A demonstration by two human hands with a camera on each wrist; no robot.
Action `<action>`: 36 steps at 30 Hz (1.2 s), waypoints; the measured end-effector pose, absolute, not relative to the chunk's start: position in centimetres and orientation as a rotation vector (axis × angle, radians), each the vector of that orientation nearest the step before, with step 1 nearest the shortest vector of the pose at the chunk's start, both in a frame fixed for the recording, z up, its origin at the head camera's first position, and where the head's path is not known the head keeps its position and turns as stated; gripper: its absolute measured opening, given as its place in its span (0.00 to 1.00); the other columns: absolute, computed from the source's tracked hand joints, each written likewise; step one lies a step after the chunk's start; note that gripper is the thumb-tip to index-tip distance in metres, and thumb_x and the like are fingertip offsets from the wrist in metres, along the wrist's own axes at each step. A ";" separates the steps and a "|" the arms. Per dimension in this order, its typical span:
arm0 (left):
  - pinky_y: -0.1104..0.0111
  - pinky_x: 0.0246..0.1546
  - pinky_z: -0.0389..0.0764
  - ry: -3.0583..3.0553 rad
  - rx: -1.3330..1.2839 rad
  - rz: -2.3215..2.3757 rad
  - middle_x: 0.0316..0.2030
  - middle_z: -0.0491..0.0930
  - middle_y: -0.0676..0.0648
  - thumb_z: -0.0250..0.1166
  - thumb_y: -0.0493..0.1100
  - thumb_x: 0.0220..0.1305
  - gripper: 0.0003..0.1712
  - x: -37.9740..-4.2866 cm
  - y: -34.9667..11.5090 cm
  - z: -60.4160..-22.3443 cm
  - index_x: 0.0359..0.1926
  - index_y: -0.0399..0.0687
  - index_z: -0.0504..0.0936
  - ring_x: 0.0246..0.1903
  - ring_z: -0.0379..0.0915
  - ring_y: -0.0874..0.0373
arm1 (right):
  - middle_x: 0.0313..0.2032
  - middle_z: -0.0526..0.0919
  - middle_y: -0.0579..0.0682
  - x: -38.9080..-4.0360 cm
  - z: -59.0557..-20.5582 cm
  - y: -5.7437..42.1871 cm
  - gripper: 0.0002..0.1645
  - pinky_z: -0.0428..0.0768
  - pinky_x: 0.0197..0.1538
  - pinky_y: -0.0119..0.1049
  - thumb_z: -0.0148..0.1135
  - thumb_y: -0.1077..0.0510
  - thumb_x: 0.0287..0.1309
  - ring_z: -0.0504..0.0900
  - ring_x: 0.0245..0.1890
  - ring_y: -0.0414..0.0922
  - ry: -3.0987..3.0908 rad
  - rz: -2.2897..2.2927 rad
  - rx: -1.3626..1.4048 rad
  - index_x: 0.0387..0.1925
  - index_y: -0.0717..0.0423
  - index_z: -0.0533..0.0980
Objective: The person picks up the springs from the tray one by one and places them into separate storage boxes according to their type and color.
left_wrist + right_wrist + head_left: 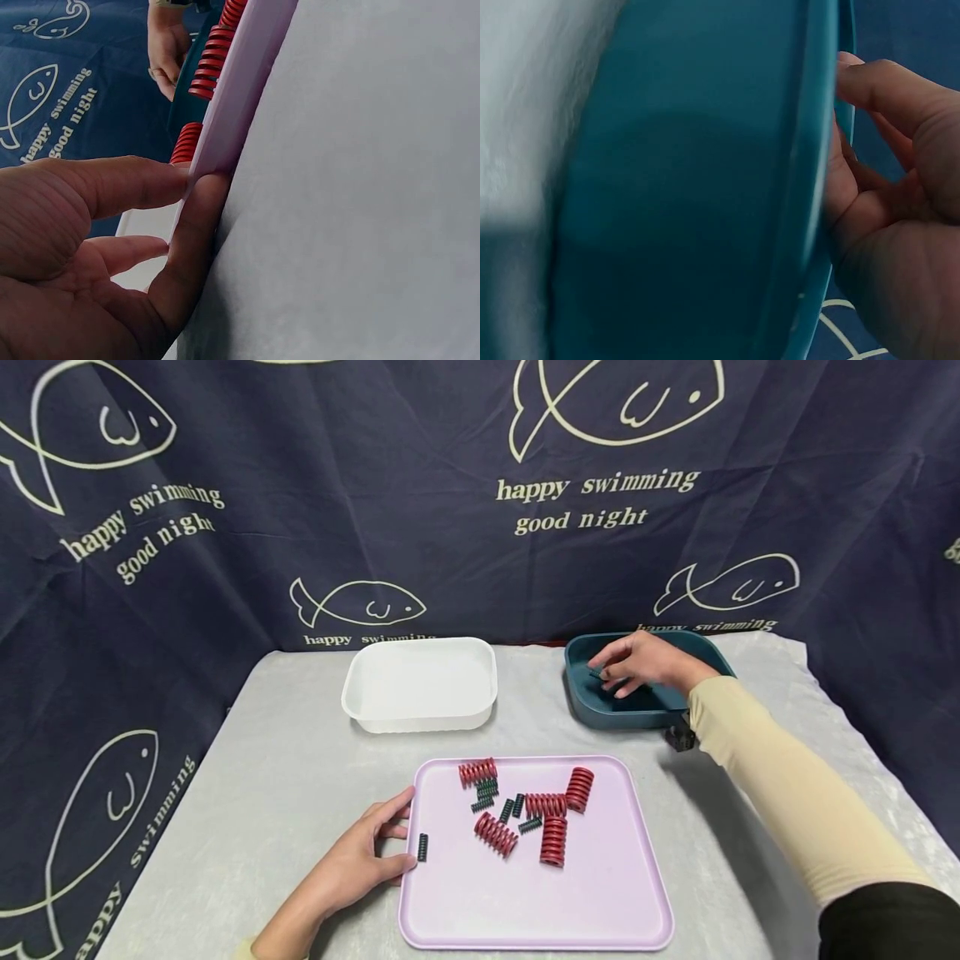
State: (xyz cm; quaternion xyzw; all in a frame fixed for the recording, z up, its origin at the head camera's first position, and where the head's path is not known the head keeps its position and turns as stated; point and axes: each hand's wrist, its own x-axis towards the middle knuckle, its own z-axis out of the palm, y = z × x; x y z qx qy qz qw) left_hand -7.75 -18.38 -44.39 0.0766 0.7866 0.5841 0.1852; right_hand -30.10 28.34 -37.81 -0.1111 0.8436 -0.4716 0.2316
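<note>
My left hand (358, 858) grips the left rim of a lilac tray (600, 893); the left wrist view has the thumb at the rim and a finger beneath. Several thick red springs (553, 842) and several small dark green springs (506, 811) lie on the tray. One small dark spring (423, 847) sits apart near the left thumb. Over the teal bin (600, 718), my right hand (637, 662) pinches a small dark green spring (596, 674) at its fingertips. In the right wrist view, the bin's wall partly hides those fingers.
A white bin (420, 723) stands left of the teal one, behind the tray. Pale grey cloth (300, 768) covers the table. A dark blue curtain (465, 552) with fish prints hangs behind and at the sides.
</note>
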 end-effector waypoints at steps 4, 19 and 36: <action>0.62 0.34 0.90 2.228 0.219 1.635 0.65 0.67 0.38 0.74 0.27 0.56 0.51 -7.8 -18.4 -44.3 0.79 0.44 0.62 0.59 0.69 0.41 | 0.50 0.84 0.68 -30.6 -38.1 28.7 0.22 0.90 0.41 0.46 0.62 0.69 0.68 0.87 0.48 0.59 2.317 -1.283 -0.263 0.61 0.73 0.76; 0.63 0.35 0.90 2.230 0.215 1.633 0.64 0.67 0.38 0.74 0.27 0.56 0.51 -7.8 -18.3 -44.4 0.79 0.45 0.62 0.59 0.70 0.41 | 0.41 0.85 0.62 -31.5 -39.6 30.7 0.19 0.90 0.34 0.46 0.61 0.71 0.67 0.88 0.39 0.52 2.412 -1.249 -0.081 0.58 0.74 0.77; 0.61 0.33 0.90 2.213 0.205 1.647 0.65 0.66 0.37 0.73 0.26 0.56 0.52 -7.7 -18.1 -44.3 0.79 0.44 0.61 0.59 0.70 0.40 | 0.42 0.88 0.60 -30.7 -38.8 31.0 0.21 0.90 0.32 0.43 0.62 0.67 0.68 0.89 0.37 0.53 2.444 -1.280 -0.134 0.59 0.73 0.76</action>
